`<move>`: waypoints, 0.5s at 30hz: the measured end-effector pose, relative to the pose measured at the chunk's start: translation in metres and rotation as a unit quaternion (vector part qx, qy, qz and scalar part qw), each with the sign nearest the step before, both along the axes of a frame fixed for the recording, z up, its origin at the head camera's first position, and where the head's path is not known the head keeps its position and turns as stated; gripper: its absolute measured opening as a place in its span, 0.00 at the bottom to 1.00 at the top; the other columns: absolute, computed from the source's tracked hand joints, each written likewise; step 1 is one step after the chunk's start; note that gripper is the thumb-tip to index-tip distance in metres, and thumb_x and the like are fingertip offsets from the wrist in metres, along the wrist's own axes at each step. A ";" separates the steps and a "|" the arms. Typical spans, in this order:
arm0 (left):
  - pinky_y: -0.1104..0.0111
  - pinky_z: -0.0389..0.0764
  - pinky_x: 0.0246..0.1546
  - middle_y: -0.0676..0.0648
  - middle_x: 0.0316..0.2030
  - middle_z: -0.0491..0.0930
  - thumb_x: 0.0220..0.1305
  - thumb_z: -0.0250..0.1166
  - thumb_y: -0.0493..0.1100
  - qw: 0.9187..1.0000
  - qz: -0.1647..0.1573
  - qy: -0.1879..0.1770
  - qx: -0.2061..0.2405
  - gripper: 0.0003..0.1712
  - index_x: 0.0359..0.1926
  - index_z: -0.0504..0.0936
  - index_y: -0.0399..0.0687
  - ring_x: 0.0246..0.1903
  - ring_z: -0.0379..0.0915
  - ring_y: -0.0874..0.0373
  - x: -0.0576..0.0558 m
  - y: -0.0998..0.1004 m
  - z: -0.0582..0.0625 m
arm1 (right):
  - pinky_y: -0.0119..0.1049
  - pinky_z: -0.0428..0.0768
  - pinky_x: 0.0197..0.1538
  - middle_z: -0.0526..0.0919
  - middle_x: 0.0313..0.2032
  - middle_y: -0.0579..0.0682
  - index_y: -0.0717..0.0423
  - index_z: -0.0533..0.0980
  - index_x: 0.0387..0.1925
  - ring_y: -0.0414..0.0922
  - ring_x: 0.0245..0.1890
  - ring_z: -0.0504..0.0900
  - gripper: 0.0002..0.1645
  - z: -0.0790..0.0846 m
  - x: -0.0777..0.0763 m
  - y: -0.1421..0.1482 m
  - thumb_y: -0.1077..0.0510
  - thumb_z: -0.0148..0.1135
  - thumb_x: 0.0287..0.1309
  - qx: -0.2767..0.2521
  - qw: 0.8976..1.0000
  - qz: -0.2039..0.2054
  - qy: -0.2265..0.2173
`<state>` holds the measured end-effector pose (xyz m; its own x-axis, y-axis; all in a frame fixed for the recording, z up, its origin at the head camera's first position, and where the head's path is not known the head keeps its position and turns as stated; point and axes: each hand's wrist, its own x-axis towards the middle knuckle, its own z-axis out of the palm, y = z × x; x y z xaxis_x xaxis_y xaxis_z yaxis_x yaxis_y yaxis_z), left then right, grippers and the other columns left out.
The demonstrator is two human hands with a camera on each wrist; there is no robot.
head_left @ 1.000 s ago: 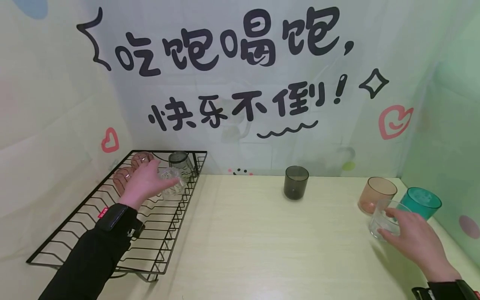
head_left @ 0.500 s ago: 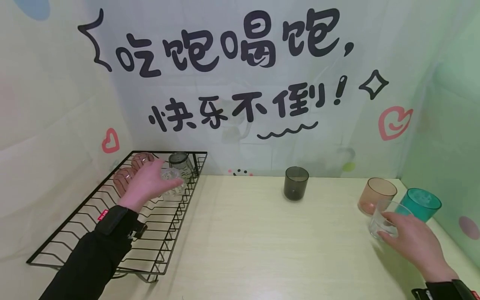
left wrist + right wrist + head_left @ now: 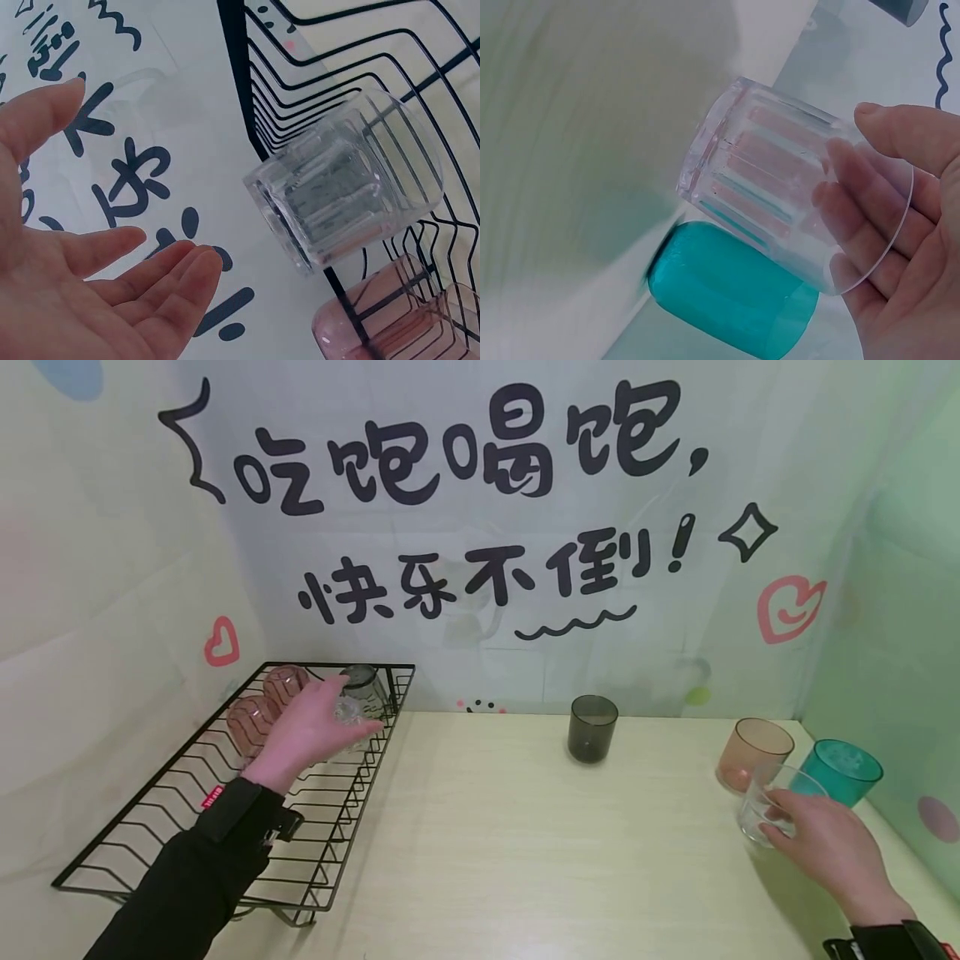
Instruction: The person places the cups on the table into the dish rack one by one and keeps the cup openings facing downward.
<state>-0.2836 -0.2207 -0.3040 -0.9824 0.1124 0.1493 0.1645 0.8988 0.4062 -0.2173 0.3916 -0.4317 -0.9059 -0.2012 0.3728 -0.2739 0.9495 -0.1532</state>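
Observation:
My left hand point(image 3: 318, 718) is over the back of the black wire rack point(image 3: 318, 802), thumb and fingers spread, holding nothing. Beside it a clear glass point(image 3: 330, 187) sits in the rack mouth down, partly hidden by the hand in the head view. Two pink glasses point(image 3: 251, 722) lie to its left, and a grey glass point(image 3: 363, 685) is just behind. On the right of the table my right hand point(image 3: 832, 847) holds a clear glass point(image 3: 765, 172) near its rim, thumb on one side, fingers showing through the wall. That glass is mouth up, next to a teal glass point(image 3: 731, 289).
An amber glass point(image 3: 753, 752) stands behind the clear one at the right. A dark grey glass point(image 3: 592, 728) stands mouth up at the back middle of the pale table point(image 3: 547, 860). Printed cloth walls point(image 3: 480, 668) enclose the back and both sides.
My left hand has drawn slightly to the right, away from the pink glasses, with its fingers spread. My right hand has barely shifted, and its glass stays in place.

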 end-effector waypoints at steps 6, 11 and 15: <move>0.39 0.64 0.61 0.27 0.66 0.62 0.58 0.70 0.59 1.000 -0.024 0.013 0.008 0.54 0.73 0.57 0.31 0.64 0.59 0.31 0.005 0.008 0.001 | 0.53 0.78 0.30 0.86 0.29 0.52 0.66 0.80 0.46 0.56 0.29 0.82 0.23 -0.001 -0.001 -0.001 0.65 0.73 0.44 0.011 0.999 0.007 0.038; 0.39 0.61 0.64 0.29 0.68 0.62 0.58 0.70 0.61 0.999 -0.037 0.016 0.002 0.55 0.73 0.56 0.33 0.66 0.56 0.32 0.007 0.014 0.003 | 0.52 0.77 0.27 0.85 0.27 0.51 0.66 0.81 0.44 0.55 0.26 0.81 0.22 -0.002 -0.001 -0.001 0.68 0.73 0.43 0.014 0.999 0.009 0.051; 0.40 0.60 0.65 0.29 0.68 0.62 0.58 0.70 0.61 0.999 -0.049 0.022 0.002 0.55 0.73 0.57 0.31 0.67 0.56 0.33 0.010 0.020 0.003 | 0.49 0.76 0.25 0.84 0.25 0.50 0.65 0.81 0.44 0.52 0.23 0.80 0.21 -0.002 -0.002 -0.001 0.68 0.74 0.43 0.016 0.998 0.011 0.059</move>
<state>-0.2731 -0.2003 -0.3007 -0.9591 0.2072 0.1930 0.2697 0.8762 0.3995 -0.2191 0.3908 -0.4340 -0.8513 -0.2337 0.4698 -0.3086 0.9471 -0.0881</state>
